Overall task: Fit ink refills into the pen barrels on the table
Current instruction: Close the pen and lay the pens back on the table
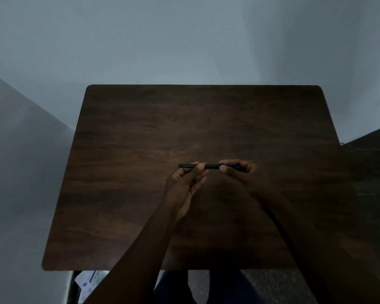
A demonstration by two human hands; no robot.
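Observation:
A thin dark pen [211, 165] lies level in the air, held just above the middle of the brown wooden table [140, 128]. My left hand [184, 185] pinches its left part between thumb and fingers, with the pen's left end sticking out past them. My right hand [241, 174] grips the right part, where the barrel shows a faint purple tint. The dim light hides whether this is one piece or a refill partly inside a barrel. No other barrels or refills show on the table.
A pale wall runs behind the table and along the left. A dark surface [371, 154] stands at the right edge. Below the table's front left corner lies a white paper or bag [89, 284] with blue marks. My dark-trousered legs [206, 288] are under the front edge.

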